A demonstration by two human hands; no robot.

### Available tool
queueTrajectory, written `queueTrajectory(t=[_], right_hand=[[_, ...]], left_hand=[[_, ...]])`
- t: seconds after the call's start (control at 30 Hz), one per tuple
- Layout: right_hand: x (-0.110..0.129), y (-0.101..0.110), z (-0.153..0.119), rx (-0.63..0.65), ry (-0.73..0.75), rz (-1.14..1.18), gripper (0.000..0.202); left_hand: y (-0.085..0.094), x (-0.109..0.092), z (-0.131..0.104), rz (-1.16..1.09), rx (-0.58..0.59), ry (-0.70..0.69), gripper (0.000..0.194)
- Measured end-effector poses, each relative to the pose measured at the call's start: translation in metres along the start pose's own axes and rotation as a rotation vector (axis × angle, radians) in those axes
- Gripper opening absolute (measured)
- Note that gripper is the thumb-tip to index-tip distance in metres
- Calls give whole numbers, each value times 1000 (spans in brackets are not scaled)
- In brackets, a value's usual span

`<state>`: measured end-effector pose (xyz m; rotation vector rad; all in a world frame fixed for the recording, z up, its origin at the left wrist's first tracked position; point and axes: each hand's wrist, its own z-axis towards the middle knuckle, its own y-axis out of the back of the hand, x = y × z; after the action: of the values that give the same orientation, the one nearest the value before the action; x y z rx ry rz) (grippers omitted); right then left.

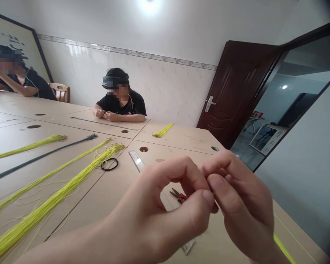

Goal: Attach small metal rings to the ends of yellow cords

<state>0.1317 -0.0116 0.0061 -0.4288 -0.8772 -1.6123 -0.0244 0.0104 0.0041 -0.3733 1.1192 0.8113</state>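
My left hand (170, 209) and my right hand (236, 198) meet in front of me above the table, fingertips touching. Both are closed in a pinch, thumb against index finger. Whatever lies between the fingertips is hidden or too small to make out. Behind my left hand, partly covered, are scissors (178, 196) with red and black handles and a clear ruler (136, 160). Left of my hands lies a thick bundle of yellow cords (60, 200), with a black elastic ring (109, 164) by its far end.
Further left are thinner yellow bundles (30, 147) and a dark blue-grey bundle (41, 158). A small yellow bundle (163, 131) lies at the far side of the table (187, 146). Two people sit across; one person's hands (104, 114) meet over the tabletop.
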Motion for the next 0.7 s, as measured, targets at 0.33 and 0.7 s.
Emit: queueTrajectory(t=[0.33, 0.7], right_hand=[[8, 4, 1, 13, -7, 73, 15], [13, 1, -2, -146, -34, -13, 8]], left_hand=[[2, -5, 2, -27, -7, 56, 20], [3, -10, 5, 20, -48, -16, 15]])
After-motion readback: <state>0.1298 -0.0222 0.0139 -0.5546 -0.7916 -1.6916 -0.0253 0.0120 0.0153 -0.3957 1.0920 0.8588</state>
